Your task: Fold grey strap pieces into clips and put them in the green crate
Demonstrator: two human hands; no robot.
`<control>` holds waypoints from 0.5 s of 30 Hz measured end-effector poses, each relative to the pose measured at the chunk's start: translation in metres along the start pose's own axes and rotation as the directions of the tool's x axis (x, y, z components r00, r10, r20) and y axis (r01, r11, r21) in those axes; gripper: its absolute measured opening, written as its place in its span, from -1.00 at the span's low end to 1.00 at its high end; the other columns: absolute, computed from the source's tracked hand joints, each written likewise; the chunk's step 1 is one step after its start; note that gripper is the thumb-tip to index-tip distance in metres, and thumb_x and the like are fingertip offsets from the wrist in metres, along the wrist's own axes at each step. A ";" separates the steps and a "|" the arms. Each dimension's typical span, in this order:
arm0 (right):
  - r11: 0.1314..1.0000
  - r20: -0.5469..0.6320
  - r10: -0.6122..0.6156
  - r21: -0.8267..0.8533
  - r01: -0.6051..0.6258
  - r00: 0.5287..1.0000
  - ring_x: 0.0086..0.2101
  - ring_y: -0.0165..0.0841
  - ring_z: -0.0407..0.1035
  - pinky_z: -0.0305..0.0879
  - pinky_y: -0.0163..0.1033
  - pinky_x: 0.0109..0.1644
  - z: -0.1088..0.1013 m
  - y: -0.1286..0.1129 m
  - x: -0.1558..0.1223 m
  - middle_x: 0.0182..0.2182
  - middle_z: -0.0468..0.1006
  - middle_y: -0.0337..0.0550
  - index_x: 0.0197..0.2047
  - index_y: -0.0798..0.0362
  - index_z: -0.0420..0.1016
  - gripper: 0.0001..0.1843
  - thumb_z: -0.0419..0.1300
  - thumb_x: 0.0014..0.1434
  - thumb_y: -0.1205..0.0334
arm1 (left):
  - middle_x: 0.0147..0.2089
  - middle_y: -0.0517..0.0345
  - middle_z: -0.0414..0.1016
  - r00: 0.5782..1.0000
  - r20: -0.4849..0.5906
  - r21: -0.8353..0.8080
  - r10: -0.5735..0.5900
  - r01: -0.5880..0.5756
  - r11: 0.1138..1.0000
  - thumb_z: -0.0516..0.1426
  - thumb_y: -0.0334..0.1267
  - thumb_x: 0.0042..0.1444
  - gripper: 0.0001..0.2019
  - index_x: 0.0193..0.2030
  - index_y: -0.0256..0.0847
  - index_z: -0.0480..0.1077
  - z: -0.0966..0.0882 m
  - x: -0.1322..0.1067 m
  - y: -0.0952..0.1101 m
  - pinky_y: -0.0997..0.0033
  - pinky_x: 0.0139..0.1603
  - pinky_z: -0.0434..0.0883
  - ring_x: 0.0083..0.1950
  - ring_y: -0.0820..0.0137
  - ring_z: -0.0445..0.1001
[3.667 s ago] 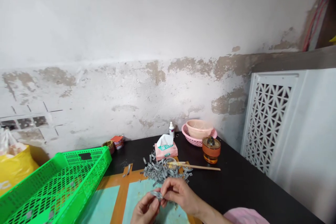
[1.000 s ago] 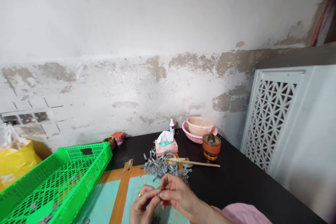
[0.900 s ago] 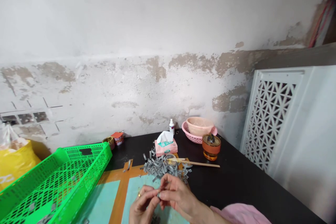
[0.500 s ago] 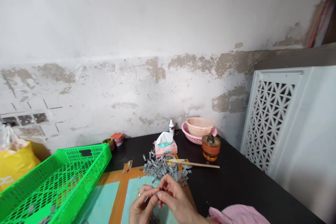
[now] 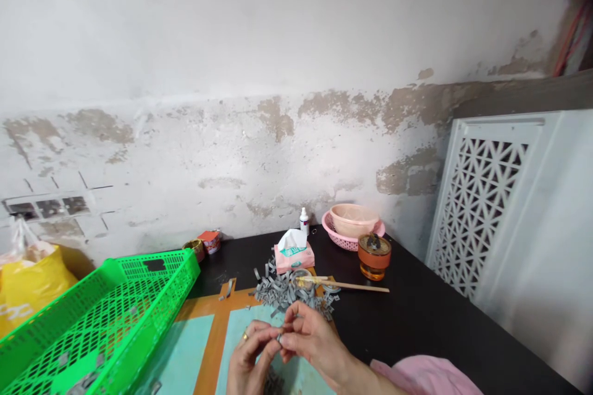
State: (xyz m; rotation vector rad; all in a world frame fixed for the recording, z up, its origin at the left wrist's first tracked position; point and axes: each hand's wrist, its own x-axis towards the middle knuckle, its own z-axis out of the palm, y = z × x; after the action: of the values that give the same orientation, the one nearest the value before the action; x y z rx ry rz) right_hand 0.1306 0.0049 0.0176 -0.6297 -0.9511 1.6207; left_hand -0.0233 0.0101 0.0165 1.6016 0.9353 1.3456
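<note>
My left hand (image 5: 250, 361) and my right hand (image 5: 312, 345) meet low in the middle of the view, over a teal and orange mat (image 5: 204, 345). Between their pinched fingertips sits a small grey strip piece (image 5: 279, 339). A ring shows on a left finger. Just beyond the hands lies a heap of grey strip pieces (image 5: 287, 293) on the black table (image 5: 417, 321). A pink sleeve (image 5: 426, 378) covers my right forearm.
A green plastic crate (image 5: 102, 315) with several grey pieces stands at the left, a yellow bag (image 5: 28, 290) behind it. Past the heap are a pink tissue pack (image 5: 293, 254), a wooden stick (image 5: 352, 286), an orange jar (image 5: 374, 256), a pink basket with bowl (image 5: 352, 225), a small white bottle (image 5: 304, 221).
Both hands have stayed together on the small grey piece, with only slight shifts of the fingers. The view has drifted a little.
</note>
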 end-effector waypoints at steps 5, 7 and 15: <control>0.999 0.020 -0.020 -0.045 0.021 1.000 -0.54 -0.44 0.37 0.31 -0.27 -0.37 0.002 -0.001 -0.002 -0.52 0.47 -0.33 -0.33 0.07 0.28 -0.60 0.41 -0.16 0.22 | -0.40 0.14 0.44 1.000 0.027 -0.079 0.007 -0.005 0.997 0.34 -0.21 -0.07 -0.91 -0.37 -0.10 0.66 -0.005 0.001 -0.007 0.31 -0.30 0.43 -0.35 0.26 0.48; 0.997 0.021 -0.053 -0.051 0.054 0.998 -0.55 -0.45 0.36 0.29 -0.29 -0.39 0.004 -0.002 -0.004 -0.51 0.46 -0.33 -0.35 0.06 0.27 -0.63 0.38 -0.14 0.22 | -0.40 0.16 0.40 0.999 0.032 -0.147 -0.017 0.021 0.989 0.34 -0.20 -0.07 -0.90 -0.37 -0.09 0.66 -0.002 0.000 -0.006 0.30 -0.32 0.44 -0.37 0.27 0.48; 0.981 0.025 -0.149 -0.124 0.151 0.989 -0.55 -0.51 0.26 0.20 -0.35 -0.43 0.013 -0.006 -0.007 -0.49 0.38 -0.37 -0.39 0.03 0.18 -0.71 0.28 -0.06 0.23 | -0.42 0.20 0.36 0.997 0.036 -0.215 -0.066 0.072 0.974 0.35 -0.16 -0.09 -0.89 -0.42 -0.11 0.66 0.005 -0.004 0.005 0.33 -0.34 0.42 -0.42 0.34 0.47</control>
State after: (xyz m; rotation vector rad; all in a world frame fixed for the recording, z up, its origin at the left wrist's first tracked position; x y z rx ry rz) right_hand 0.1252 -0.0050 0.0287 -0.6162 -1.0919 1.4424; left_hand -0.0189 0.0038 0.0193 1.4069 0.7900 1.3247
